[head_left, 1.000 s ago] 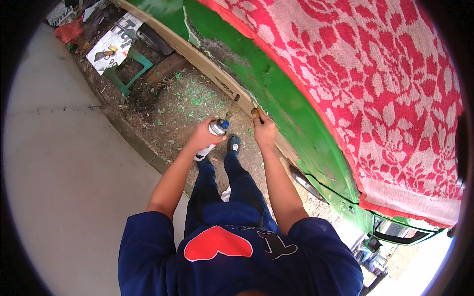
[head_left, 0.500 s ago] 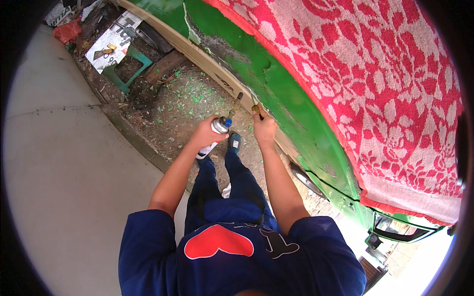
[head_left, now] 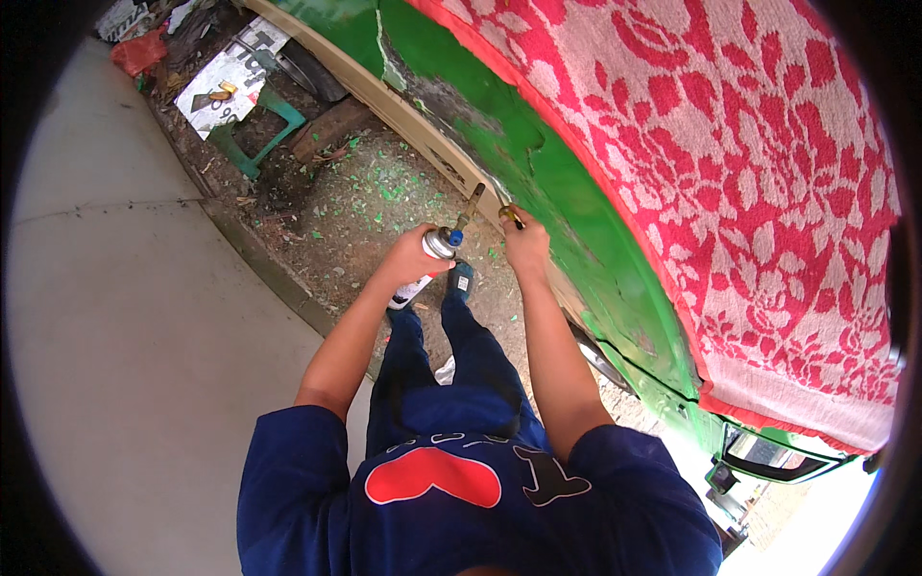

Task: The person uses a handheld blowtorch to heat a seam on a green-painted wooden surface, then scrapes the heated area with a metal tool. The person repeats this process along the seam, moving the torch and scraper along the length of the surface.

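My left hand (head_left: 411,257) is closed around a gas canister (head_left: 440,244) fitted with a blowtorch head (head_left: 458,233). Its metal nozzle points toward the car's lower side; no flame can be made out. In my right hand (head_left: 527,244) is a screwdriver-like tool with a yellow and black handle (head_left: 512,217). Its thin shaft reaches to the edge of the green car panel (head_left: 576,206), where the paint is cracked and peeling. Below that edge runs a beige sill strip (head_left: 423,140). The tool's tip is too small to make out.
A red and pale floral towel (head_left: 711,221) covers the car's upper part. Green paint chips (head_left: 389,187) litter the ground. At the far left, a green stool (head_left: 279,125) stands by a white board (head_left: 223,91) with small items on it. Pale concrete (head_left: 144,336) lies to my left.
My right hand has turned slightly, so the tool's handle now lies more sideways. The whole view has shifted a little; my left hand keeps the torch in nearly the same place.
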Available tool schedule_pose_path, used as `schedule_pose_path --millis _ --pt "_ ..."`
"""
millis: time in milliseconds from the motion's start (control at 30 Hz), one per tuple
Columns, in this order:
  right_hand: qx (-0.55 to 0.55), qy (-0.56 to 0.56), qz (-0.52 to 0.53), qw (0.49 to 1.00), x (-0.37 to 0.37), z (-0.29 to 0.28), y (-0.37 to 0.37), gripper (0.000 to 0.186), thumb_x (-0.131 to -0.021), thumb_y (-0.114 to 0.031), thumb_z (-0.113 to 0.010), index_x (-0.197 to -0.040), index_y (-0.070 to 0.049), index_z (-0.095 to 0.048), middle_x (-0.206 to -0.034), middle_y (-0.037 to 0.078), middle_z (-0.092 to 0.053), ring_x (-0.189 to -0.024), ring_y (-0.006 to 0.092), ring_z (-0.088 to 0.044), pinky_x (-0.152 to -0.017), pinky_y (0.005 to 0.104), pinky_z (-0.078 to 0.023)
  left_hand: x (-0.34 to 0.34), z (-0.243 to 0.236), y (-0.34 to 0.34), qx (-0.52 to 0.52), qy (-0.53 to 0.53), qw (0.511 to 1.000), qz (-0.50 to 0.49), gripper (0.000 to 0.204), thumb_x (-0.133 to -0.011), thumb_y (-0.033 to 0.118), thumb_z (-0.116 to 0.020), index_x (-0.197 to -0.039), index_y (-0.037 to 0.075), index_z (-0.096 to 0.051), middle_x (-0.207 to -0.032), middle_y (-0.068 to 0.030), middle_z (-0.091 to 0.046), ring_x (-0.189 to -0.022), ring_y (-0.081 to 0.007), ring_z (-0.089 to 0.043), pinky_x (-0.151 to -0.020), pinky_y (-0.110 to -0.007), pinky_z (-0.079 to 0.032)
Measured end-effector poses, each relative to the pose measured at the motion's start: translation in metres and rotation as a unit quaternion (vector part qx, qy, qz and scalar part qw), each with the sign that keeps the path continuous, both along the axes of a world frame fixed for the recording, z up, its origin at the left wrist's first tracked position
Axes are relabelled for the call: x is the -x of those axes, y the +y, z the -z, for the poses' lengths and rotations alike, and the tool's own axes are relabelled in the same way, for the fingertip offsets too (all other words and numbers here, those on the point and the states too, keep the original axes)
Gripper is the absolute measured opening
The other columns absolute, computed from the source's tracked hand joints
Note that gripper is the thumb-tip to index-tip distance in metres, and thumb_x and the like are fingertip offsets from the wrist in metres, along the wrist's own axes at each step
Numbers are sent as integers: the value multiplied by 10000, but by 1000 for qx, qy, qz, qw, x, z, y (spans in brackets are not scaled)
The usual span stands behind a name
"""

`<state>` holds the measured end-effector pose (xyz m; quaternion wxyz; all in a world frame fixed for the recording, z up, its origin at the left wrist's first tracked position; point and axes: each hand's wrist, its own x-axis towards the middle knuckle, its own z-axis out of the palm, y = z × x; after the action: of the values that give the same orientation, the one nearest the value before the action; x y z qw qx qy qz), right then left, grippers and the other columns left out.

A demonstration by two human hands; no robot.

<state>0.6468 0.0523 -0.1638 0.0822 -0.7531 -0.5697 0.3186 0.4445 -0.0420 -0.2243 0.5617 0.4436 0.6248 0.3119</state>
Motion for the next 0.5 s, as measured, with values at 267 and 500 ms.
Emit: schedule_pose_path --millis 267,500 --pt "-86 2 -16 996 -4 7 -18 361 -907 -274 -664 -1252 -171 -699 -1109 235 -701 -1017 386 -685 -906 444 -529 9 11 -4 3 -13 1000 -14 678 -641 232 -921 -1199 0 -613 -1025 -127 -716 -952 -197 -684 -860 -353 -539" --pt "-46 -39 -32 998 11 -17 -4 363 -894 -268 -685 -1239 -155 -704 -1060 214 -719 -986 346 -707 -882 391 -534 7 15 0 -7 -4 1000 -16 702 -635 236 -924 -1207 -20 -608 -1040 -141 -717 -954 -201 -687 -869 -354 -538"
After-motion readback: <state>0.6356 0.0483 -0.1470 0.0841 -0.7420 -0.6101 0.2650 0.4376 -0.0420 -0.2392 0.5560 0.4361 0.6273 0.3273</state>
